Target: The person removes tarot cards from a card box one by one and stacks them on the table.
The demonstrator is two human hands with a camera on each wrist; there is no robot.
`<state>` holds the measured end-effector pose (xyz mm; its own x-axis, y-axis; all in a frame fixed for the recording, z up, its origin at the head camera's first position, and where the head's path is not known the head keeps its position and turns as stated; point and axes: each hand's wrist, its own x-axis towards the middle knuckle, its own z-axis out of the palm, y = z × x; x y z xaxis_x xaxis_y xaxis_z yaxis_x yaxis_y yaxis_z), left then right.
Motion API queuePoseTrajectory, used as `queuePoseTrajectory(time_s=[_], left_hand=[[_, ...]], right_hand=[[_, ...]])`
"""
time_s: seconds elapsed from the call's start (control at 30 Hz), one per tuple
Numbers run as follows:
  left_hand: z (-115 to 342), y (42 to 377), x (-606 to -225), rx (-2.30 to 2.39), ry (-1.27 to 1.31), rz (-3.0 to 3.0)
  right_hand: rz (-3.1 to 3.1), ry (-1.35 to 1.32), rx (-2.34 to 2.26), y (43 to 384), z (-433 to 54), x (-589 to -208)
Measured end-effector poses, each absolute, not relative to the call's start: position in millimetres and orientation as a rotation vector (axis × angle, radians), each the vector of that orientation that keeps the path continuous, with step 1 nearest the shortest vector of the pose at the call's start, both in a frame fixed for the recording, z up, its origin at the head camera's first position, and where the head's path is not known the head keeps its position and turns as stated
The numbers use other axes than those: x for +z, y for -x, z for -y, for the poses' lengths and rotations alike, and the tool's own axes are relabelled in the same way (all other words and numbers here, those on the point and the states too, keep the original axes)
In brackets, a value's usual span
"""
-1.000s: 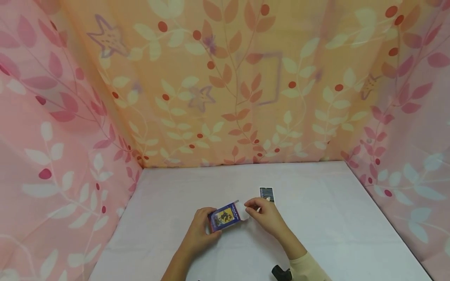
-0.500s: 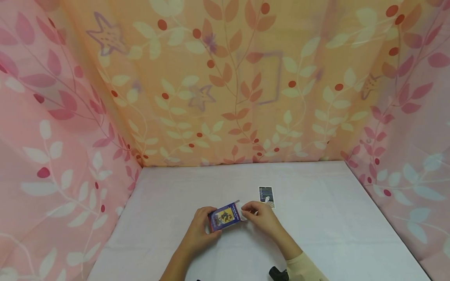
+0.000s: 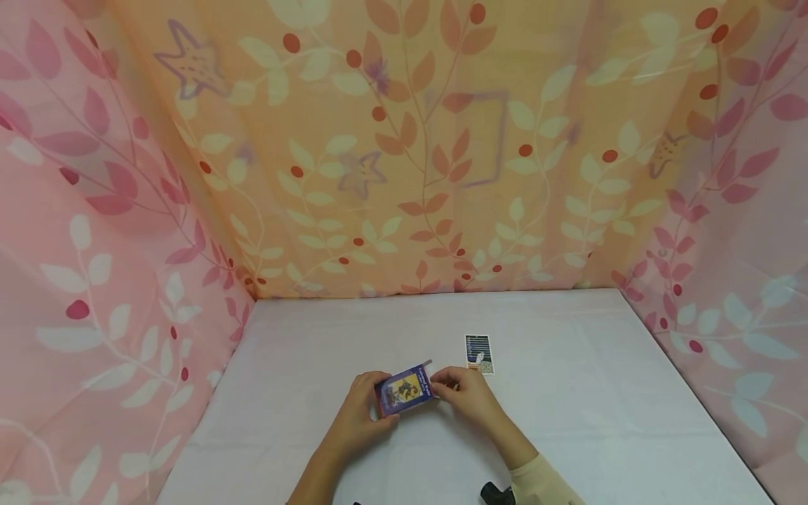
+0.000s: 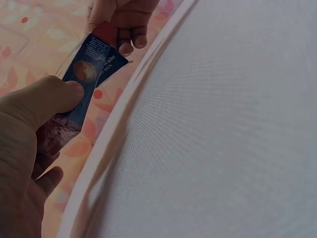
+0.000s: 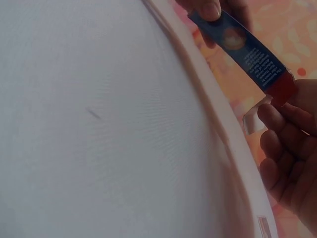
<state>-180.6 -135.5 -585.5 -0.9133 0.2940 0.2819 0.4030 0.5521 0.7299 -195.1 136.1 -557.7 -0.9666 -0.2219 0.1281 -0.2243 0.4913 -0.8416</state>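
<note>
A small blue card box (image 3: 404,391) with a yellow picture on its front is tilted above the table in the head view. My left hand (image 3: 361,415) grips its left end, with the thumb along the narrow side, as the left wrist view shows. My right hand (image 3: 472,398) is at the other end, its thumb and fingers pinching the box's end, where the side is red in the right wrist view. A pale flap (image 5: 253,119) sticks out there beside the fingertips. Just beyond my right hand, a dark striped card (image 3: 478,353) lies flat on the table.
The white-covered table (image 3: 587,393) meets an orange leaf-patterned curtain (image 3: 429,210) at the back. Pink curtains (image 3: 113,266) stand on both sides. A black device (image 3: 497,493) sits at my right wrist.
My right hand has moved left and slightly nearer, onto the box's end. The white flap there, visible earlier, is now mostly out of sight. More of the card shows. My left hand stays put.
</note>
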Motion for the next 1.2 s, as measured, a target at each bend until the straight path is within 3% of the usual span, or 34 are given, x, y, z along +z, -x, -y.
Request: queuePoseTrajectory(time_s=[1.2], left_hand=[[134.5,180.2,-586.6,-1.278,0.654,2.605]], right_hand=[[2.686,-0.386,1.575,192.7,-133.6,-557.3]])
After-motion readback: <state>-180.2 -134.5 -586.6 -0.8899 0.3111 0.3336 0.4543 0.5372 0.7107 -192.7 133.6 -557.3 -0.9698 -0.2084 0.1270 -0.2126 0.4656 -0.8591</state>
